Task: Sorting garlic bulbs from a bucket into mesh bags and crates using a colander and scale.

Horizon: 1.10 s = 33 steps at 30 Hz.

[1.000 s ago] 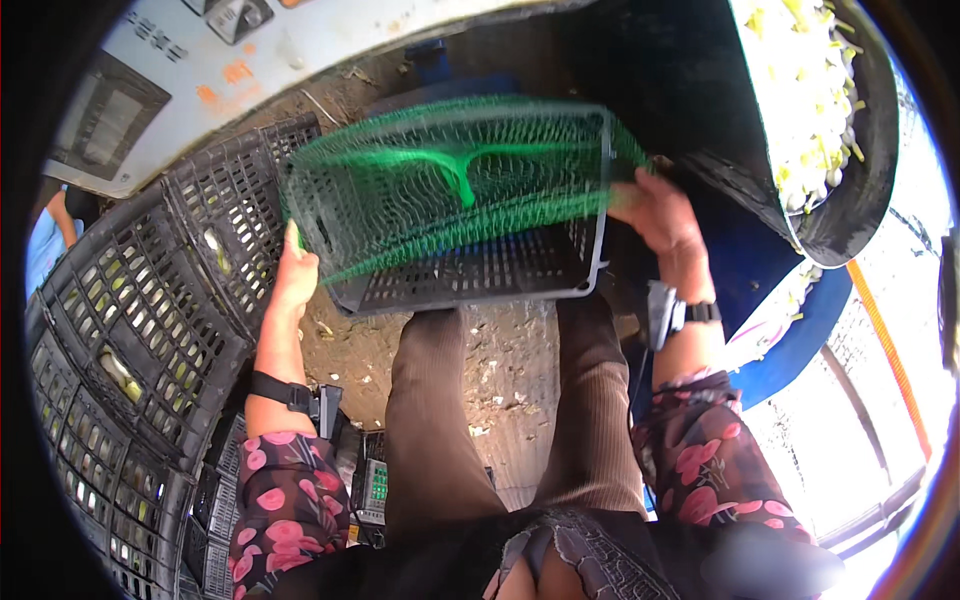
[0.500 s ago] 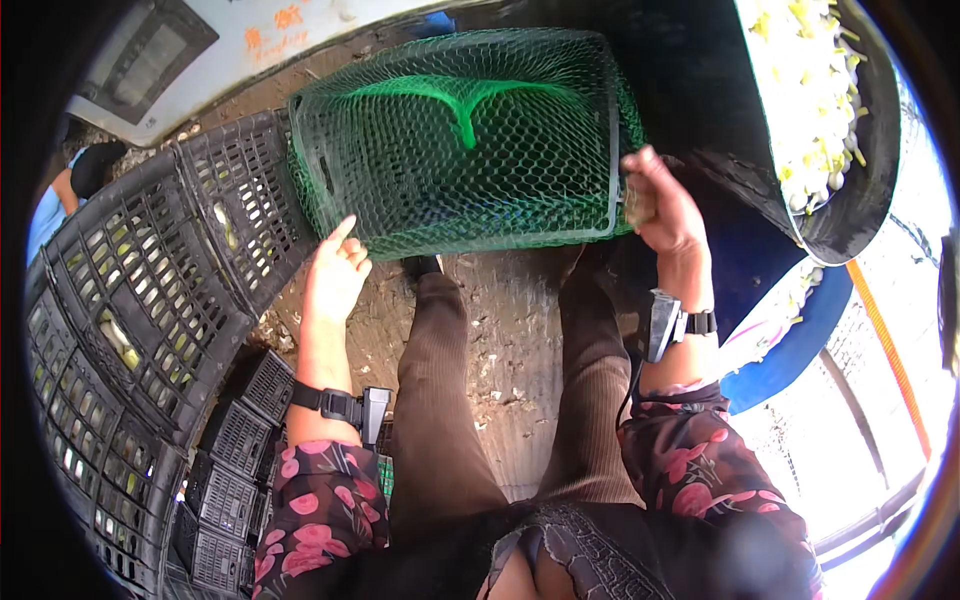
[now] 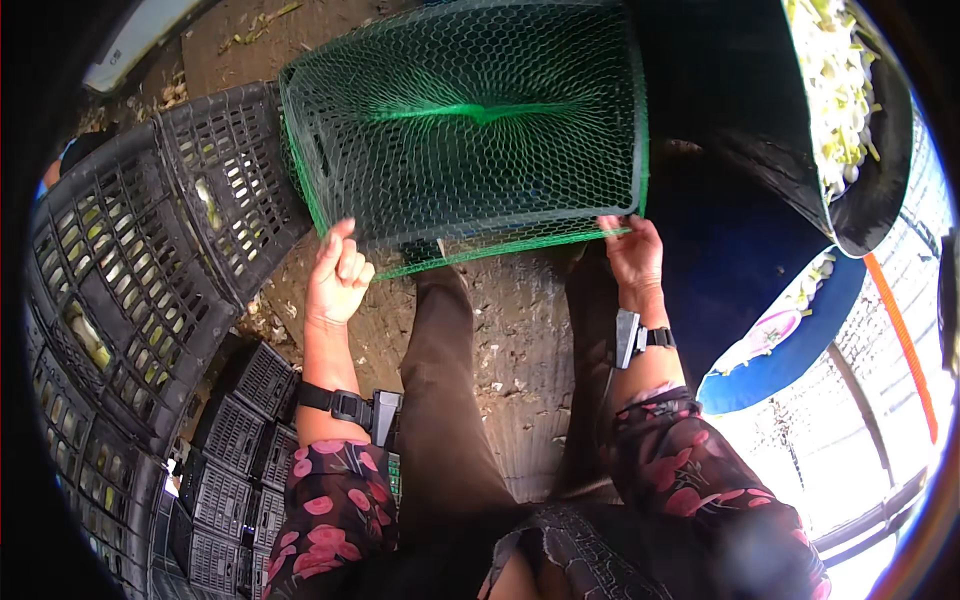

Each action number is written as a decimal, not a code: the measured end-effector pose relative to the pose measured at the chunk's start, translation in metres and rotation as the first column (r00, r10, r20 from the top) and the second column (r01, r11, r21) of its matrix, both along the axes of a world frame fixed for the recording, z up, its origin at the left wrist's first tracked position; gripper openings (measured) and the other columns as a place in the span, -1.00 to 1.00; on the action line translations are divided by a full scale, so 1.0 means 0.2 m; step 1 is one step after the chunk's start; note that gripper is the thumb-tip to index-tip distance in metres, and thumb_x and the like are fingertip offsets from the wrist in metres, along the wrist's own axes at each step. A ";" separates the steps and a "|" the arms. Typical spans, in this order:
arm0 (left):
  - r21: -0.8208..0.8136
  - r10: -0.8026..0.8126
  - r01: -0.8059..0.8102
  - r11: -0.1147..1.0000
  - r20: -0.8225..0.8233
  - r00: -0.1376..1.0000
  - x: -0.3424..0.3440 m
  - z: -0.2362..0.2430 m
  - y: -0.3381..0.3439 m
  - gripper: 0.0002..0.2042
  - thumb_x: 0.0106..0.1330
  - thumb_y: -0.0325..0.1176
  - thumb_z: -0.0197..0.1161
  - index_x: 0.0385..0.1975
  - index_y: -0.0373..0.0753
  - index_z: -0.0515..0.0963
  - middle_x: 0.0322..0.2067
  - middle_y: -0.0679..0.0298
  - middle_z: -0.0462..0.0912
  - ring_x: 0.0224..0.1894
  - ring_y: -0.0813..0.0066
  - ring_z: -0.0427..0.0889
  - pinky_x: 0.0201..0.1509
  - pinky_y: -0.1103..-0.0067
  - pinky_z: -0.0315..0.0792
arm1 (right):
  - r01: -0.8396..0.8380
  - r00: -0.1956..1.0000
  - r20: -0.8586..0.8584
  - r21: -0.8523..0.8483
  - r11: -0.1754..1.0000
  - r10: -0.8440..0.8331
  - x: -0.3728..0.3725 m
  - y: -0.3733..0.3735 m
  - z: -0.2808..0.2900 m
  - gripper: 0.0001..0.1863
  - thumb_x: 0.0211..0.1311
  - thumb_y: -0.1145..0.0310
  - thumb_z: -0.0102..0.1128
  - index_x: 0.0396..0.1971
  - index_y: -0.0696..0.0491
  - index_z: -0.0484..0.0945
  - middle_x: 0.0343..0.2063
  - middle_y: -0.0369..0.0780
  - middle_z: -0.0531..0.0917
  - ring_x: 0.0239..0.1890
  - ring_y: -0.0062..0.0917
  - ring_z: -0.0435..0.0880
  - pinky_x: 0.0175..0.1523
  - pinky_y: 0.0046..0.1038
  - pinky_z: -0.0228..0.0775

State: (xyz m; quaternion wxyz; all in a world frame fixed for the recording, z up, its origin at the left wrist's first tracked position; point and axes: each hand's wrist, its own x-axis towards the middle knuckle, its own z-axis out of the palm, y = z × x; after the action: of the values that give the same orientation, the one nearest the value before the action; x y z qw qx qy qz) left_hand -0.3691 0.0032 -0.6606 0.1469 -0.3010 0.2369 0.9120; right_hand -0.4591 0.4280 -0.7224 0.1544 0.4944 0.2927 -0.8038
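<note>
In front of my legs stands a dark rectangular crate (image 3: 622, 110) with a green mesh net (image 3: 480, 150) stretched across it. The mesh gathers into a bright green bunch near the middle. At the crate's near left corner my left hand (image 3: 338, 280) is closed, its curled fingers on the net's near edge. My right hand (image 3: 636, 258) pinches the net at the near right corner, fingertips partly behind the mesh. Between the two hands the net's near edge runs taut, a little off the crate. What lies inside the crate cannot be made out.
Black slatted crates (image 3: 130, 270) holding pale green-white produce line the left side. Smaller black crates (image 3: 225, 490) are stacked below them. At right, a large dark tub (image 3: 890, 190) holds white and yellow-green produce, above a blue container (image 3: 785, 365). Bits of debris litter the floor (image 3: 515, 370).
My right hand has moved down and left onto the net's near corner. The net's near edge has been drawn toward me, and its central bunch has flattened and spread.
</note>
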 end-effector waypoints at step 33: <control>-0.373 -0.858 0.907 -0.195 0.512 0.026 -0.05 0.42 0.23 -0.58 0.21 -0.36 0.23 0.09 -0.24 0.38 -0.26 0.24 0.56 -0.32 0.56 0.51 -0.25 0.59 0.44 | -0.311 0.886 -0.135 0.534 0.786 0.443 0.39 0.65 0.89 -0.78 0.22 0.37 0.16 -0.18 0.15 0.51 -0.27 -0.21 0.63 -0.35 -0.56 0.64 -0.18 -0.55 0.43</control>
State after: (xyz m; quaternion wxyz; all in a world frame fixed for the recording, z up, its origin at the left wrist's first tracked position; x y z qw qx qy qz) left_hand -0.3796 0.0498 -0.5771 0.6364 -0.1078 0.6596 0.3852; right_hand -0.3810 0.5579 -0.5450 0.1416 0.3412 0.6004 -0.7092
